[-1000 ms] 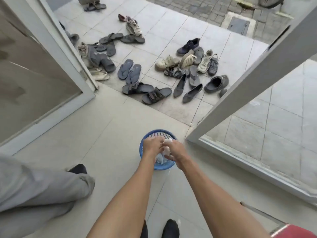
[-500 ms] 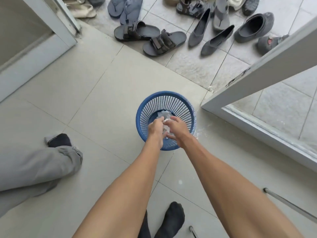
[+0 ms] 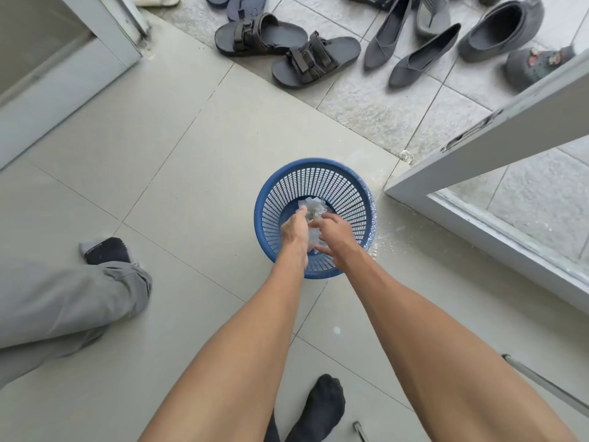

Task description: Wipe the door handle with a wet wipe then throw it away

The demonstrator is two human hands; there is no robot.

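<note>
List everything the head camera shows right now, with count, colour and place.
waste basket: one, blue mesh, on the floor at centre
wet wipe: crumpled, white, inside the basket between the hands
strap sandals: one pair, dark grey, outside the threshold, top centre
flat shoes: one pair, dark grey, top right
clog: one, dark grey, top right
door: one, white frame with glass, open at right
other person's leg: grey trousers, dark sock, left
own foot: black sock, bottom centre
left hand: over the basket, at the wipe
right hand: over the basket, fingers at the wipe
</note>
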